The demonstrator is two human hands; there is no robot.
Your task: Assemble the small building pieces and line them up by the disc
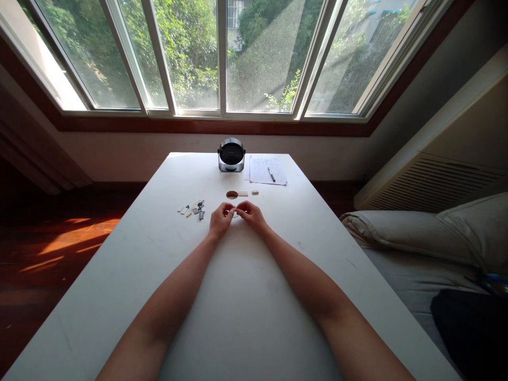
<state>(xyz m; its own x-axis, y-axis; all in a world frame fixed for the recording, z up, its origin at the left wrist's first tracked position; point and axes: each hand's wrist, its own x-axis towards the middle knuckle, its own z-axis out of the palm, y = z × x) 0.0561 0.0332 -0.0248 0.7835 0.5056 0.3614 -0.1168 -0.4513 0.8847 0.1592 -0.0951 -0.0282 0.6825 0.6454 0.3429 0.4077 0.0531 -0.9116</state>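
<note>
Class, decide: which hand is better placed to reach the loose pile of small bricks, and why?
Probably the left. The left hand lies nearer the pile of small bricks, which sits on its outer side; the right hand would have to cross over it.

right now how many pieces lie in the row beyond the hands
3: brown disc left, tan strip middle, small tan piece right; the left hand and right hand may hide more.

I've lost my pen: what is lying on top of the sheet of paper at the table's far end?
Only a dark pen lies on the paper, slantwise. It covers a strip of the faint writing.
</note>
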